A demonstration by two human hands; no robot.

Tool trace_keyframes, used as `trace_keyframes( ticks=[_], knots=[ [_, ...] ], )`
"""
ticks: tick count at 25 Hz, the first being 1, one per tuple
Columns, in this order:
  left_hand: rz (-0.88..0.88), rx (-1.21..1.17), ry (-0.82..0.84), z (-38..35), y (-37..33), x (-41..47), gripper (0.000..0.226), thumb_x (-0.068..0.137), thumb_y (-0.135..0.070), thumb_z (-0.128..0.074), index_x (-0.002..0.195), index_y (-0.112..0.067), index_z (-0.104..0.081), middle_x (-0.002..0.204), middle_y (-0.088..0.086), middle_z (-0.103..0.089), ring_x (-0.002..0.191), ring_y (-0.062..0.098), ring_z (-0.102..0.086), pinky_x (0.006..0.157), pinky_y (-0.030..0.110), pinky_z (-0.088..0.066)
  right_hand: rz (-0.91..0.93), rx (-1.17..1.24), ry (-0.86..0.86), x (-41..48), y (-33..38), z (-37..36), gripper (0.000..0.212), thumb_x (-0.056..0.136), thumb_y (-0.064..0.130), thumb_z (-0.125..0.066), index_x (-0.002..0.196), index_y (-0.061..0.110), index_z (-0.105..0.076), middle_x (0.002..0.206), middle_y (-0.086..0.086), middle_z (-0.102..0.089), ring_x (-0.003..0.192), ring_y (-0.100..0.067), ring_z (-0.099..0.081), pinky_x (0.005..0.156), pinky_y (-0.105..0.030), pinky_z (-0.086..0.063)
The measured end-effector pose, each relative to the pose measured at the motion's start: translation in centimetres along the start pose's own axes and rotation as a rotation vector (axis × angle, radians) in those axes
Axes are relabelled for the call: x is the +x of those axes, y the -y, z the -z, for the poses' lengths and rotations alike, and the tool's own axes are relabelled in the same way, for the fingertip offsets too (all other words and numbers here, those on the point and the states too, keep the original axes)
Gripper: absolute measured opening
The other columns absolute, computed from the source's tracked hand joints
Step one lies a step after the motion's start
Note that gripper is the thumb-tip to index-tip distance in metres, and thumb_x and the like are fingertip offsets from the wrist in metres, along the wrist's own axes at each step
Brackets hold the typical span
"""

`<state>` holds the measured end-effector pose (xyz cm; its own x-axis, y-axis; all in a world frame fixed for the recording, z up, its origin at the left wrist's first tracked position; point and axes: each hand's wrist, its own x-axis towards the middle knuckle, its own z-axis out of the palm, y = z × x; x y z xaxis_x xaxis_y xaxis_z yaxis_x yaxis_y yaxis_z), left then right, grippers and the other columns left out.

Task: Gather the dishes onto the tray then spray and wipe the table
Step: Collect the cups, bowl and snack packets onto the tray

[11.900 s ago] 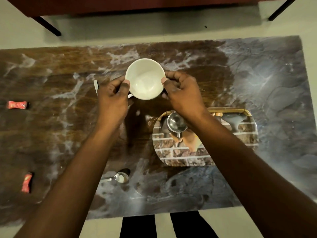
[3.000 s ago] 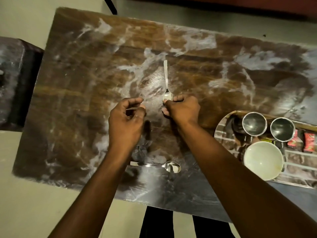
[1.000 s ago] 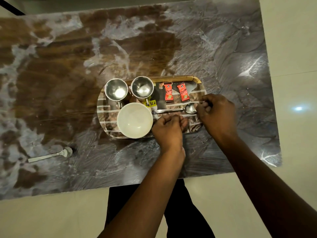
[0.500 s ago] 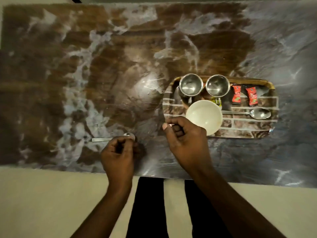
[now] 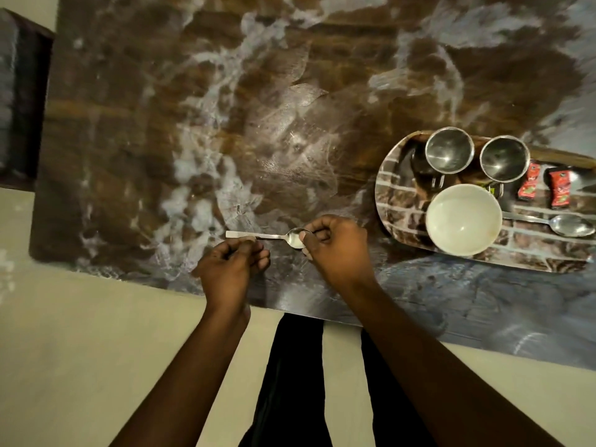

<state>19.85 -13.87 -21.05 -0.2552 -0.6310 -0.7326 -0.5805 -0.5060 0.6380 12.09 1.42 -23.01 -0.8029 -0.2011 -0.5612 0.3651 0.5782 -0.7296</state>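
Observation:
A small steel spoon [image 5: 269, 236] lies near the front edge of the marbled brown table [image 5: 258, 108], handle pointing left. My left hand [image 5: 233, 269] pinches its handle and my right hand [image 5: 335, 250] grips its bowl end. At the right stands the brick-patterned tray [image 5: 398, 201]. It carries two steel cups [image 5: 449, 151] [image 5: 503, 159], a white bowl [image 5: 463, 220], another spoon [image 5: 561, 224] and two red sachets [image 5: 529, 185] [image 5: 559, 188].
A dark piece of furniture [image 5: 19, 101] stands beyond the table's left end. Pale floor and my dark trouser legs [image 5: 296, 382] lie below the table's front edge. The tray's right end runs out of the frame.
Half a second ago only my left hand reached the spoon. Now my right hand has come left from beside the bowl, and both hands hold the spoon. The view has shifted left.

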Motion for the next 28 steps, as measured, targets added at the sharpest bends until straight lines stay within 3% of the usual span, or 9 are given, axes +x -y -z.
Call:
trace_keyframes(
  ticks=[4,6,9,12,17,22,26,28],
  knots=[
    [-0.048,-0.073,0.058,-2.2,-1.7,-3.0,0.017,0.1,-0.01,-0.075,0.106,0.006,-0.074,0.081,0.013,-0.082,0.066,0.017,-0.079,0.066,0.025,-0.068,0.033,0.1,-0.091,-1.5,0.9,3.9,0.008,0.094,0.019,-0.079,0.087,0.022,-0.078,0.076,0.009,-0.077,0.07,-0.008,-0.076,0.073,-0.044,-0.067],
    [-0.133,-0.121,0.121,-4.0,-2.9,-5.2,0.018,0.1,-0.009,-0.074,0.111,0.005,-0.074,0.084,0.012,-0.083,0.073,0.016,-0.081,0.074,0.027,-0.069,0.103,0.13,-0.157,-2.7,1.5,6.8,0.01,0.093,0.022,-0.08,0.085,0.027,-0.077,0.074,0.013,-0.077,0.069,-0.004,-0.075,0.072,-0.038,-0.067],
    [-0.21,-0.175,0.245,-8.0,-4.4,-9.8,0.006,0.101,-0.008,-0.073,0.104,-0.004,-0.076,0.09,0.012,-0.083,0.08,0.02,-0.082,0.076,0.028,-0.068,0.174,0.236,-0.262,-4.7,1.8,13.0,0.002,0.092,0.025,-0.081,0.091,0.023,-0.079,0.079,0.011,-0.079,0.07,-0.008,-0.077,0.071,-0.037,-0.067],
    [-0.161,-0.231,0.402,-13.7,-3.8,-15.1,0.005,0.101,-0.005,-0.071,0.098,-0.007,-0.075,0.089,0.013,-0.082,0.082,0.023,-0.082,0.076,0.029,-0.068,0.18,0.327,-0.366,-6.8,0.0,20.6,0.005,0.092,0.019,-0.083,0.092,0.022,-0.079,0.079,0.003,-0.079,0.071,-0.016,-0.077,0.07,-0.037,-0.066],
    [0.044,-0.238,0.538,-22.6,1.8,-22.9,0.007,0.103,-0.006,-0.069,0.1,-0.003,-0.075,0.087,0.014,-0.082,0.078,0.021,-0.081,0.07,0.024,-0.067,0.09,0.262,-0.505,-9.9,-6.7,31.7,0.009,0.094,0.016,-0.082,0.099,0.023,-0.081,0.082,0.003,-0.081,0.07,-0.012,-0.077,0.069,-0.025,-0.062],
    [0.272,-0.189,0.497,-28.5,9.1,-27.3,0.01,0.105,-0.007,-0.068,0.101,-0.001,-0.075,0.092,0.018,-0.08,0.074,0.019,-0.08,0.069,0.024,-0.068,-0.05,0.134,-0.509,-10.0,-14.3,36.2,0.01,0.094,0.019,-0.081,0.102,0.023,-0.082,0.074,0.006,-0.079,0.064,-0.003,-0.074,0.063,-0.017,-0.06],
    [0.308,-0.147,0.347,-31.0,12.3,-26.2,0.015,0.105,-0.007,-0.068,0.106,0.007,-0.073,0.083,0.017,-0.079,0.062,0.018,-0.077,0.064,0.026,-0.068,-0.07,0.046,-0.444,-6.9,-17.6,34.8,0.012,0.094,0.016,-0.081,0.105,0.013,-0.082,0.08,0.003,-0.078,0.07,-0.013,-0.077,0.072,-0.035,-0.066],
    [0.285,-0.135,0.292,-31.5,12.8,-25.0,0.012,0.105,-0.005,-0.068,0.099,0.005,-0.073,0.074,0.013,-0.077,0.057,0.017,-0.075,0.06,0.025,-0.067,-0.067,0.041,-0.405,-5.3,-18.3,33.9,0.013,0.094,0.016,-0.08,0.106,0.012,-0.083,0.08,0.004,-0.076,0.073,-0.013,-0.075,0.075,-0.035,-0.065]
  ],
)
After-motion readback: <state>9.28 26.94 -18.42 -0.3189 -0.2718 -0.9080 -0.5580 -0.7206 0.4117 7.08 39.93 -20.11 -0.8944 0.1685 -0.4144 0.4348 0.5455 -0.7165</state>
